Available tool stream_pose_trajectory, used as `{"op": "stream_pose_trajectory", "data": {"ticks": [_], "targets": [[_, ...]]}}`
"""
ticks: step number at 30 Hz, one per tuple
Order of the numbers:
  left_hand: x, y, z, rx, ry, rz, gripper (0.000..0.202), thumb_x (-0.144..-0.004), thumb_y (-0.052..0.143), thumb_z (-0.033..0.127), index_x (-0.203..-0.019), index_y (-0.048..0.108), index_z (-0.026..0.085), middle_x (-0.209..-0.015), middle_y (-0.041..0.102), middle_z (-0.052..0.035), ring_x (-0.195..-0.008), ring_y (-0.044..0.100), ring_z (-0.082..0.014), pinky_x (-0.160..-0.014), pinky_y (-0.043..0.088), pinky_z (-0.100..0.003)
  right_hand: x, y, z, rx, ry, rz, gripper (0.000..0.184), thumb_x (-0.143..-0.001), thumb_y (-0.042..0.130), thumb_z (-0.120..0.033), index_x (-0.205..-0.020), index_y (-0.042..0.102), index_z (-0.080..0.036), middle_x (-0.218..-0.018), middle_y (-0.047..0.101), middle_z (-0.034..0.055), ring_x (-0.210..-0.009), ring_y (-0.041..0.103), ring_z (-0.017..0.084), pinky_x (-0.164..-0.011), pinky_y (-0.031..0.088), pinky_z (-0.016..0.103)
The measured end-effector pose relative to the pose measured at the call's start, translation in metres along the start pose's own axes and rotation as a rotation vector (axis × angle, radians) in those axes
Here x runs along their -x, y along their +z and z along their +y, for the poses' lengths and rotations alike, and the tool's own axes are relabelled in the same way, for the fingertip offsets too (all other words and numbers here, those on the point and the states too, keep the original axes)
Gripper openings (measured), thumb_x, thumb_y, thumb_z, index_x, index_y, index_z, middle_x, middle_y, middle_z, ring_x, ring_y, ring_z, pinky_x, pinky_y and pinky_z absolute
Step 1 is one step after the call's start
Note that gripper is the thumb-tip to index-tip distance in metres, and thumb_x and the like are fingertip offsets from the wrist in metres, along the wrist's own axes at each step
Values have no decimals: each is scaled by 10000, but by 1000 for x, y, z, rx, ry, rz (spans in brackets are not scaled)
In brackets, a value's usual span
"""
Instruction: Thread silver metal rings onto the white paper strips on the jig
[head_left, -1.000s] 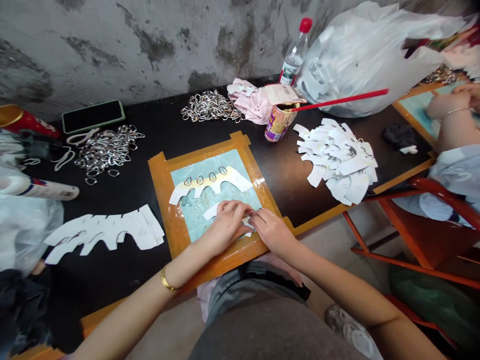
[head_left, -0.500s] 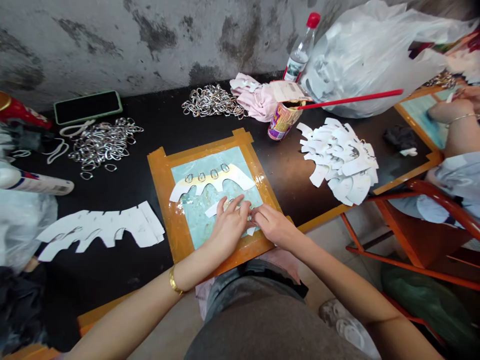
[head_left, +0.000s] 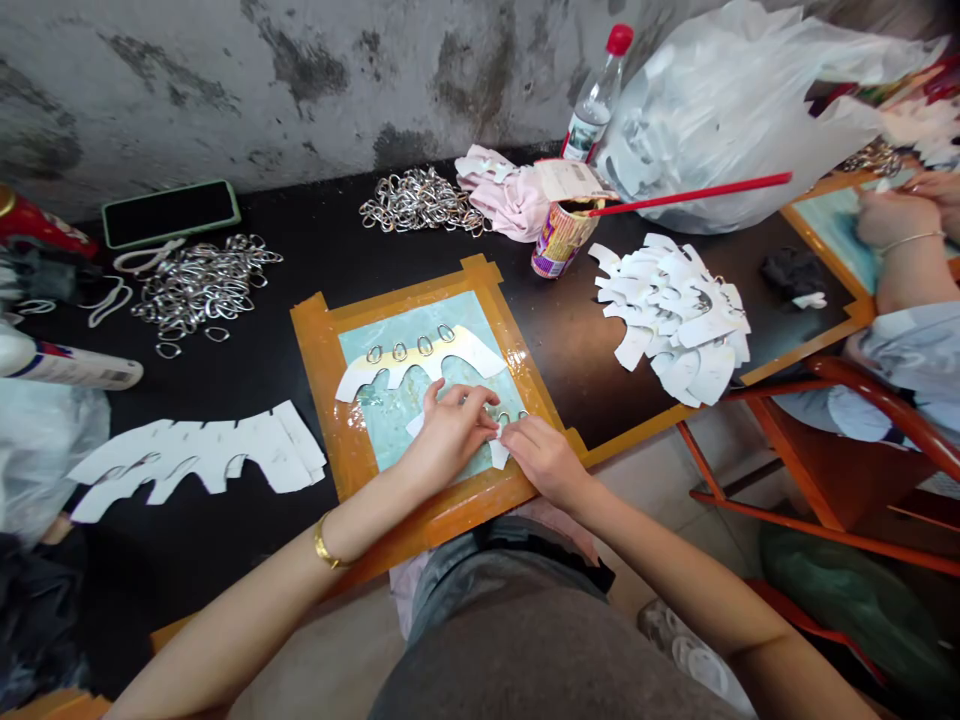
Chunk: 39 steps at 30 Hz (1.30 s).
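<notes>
On a pale blue sheet (head_left: 360, 345) framed with brown tape, my two hands work close together at the near side. My left hand (head_left: 452, 430) has its fingers pinched at a white scalloped strip (head_left: 499, 455). From the other side, my right hand (head_left: 541, 455) pinches the same strip, its fingertips almost touching the left ones. A few metal rings show along this strip's upper edge, partly covered by my fingers. Just beyond lies another scalloped strip (head_left: 469, 350), yellowish along its top, with several metal rings set along it.
Metal rings form one pile (head_left: 199, 285) at left and another (head_left: 420, 200) at the back. White strips lie left (head_left: 270, 450) and heaped right (head_left: 667, 310). A paper cup (head_left: 559, 240) holds a red stick. A phone (head_left: 171, 213) lies near the wall. Another person's hand (head_left: 900, 215) is far right.
My left hand has shifted slightly left and back from the near strip, uncovering more of its rings and right part. My right hand stays at nearly the same spot. The view shifts slightly.
</notes>
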<state>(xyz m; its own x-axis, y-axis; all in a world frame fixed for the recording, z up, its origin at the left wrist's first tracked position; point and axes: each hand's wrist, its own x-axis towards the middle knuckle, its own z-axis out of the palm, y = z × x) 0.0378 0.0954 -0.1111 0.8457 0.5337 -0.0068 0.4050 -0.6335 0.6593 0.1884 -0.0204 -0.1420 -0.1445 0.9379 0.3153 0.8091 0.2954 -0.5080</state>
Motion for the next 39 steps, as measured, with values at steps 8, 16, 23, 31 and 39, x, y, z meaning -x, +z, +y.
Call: {"op": "stream_pose_trajectory", "data": {"ticks": [8, 16, 23, 31, 39], "targets": [[-1, 3, -7, -4, 106, -79, 294, -903, 552, 225, -1173, 438, 209, -1034, 722, -58, -1125, 555, -243, -1085, 132, -530, 2, 4, 7, -140, 25, 115, 186, -959, 443, -140, -936, 619, -195, -850, 645, 54, -830, 582, 183, -747, 523, 333], [-2, 10, 11, -63, -65, 16, 278, -867, 620, 207, -1111, 487, 208, -1010, 737, -51, -1150, 558, -256, -1086, 134, -547, -3, -3, -2, -171, 190, 133, 172, -948, 476, -165, -833, 596, -210, -783, 619, 38, -769, 546, 176, -697, 495, 315], [4, 15, 13, -115, -63, 12, 236, -878, 587, 162, -1092, 499, 209, -1128, 704, -82, -1290, 475, -270, -1100, 88, -576, 1, -1, 4, -255, 26, 175, 207, -930, 453, -91, -809, 573, -209, -823, 669, 29, -782, 568, 165, -737, 516, 340], [-3, -5, -10, 40, 106, -156, 273, -895, 581, 230, -1158, 523, 271, -1023, 723, -16, -1319, 430, -266, -1084, 52, -599, 13, 2, 0, -58, 18, 82, 204, -960, 452, -155, -920, 652, -168, -795, 653, 65, -815, 551, 195, -724, 516, 332], [7, -1, -13, -390, 530, -3, 195, -964, 465, 201, -923, 656, 193, -944, 694, -38, -997, 536, -208, -919, 307, -390, 9, 3, -1, 140, -63, 39, 221, -963, 446, -146, -954, 665, -116, -781, 648, 84, -769, 557, 194, -702, 504, 321]]}}
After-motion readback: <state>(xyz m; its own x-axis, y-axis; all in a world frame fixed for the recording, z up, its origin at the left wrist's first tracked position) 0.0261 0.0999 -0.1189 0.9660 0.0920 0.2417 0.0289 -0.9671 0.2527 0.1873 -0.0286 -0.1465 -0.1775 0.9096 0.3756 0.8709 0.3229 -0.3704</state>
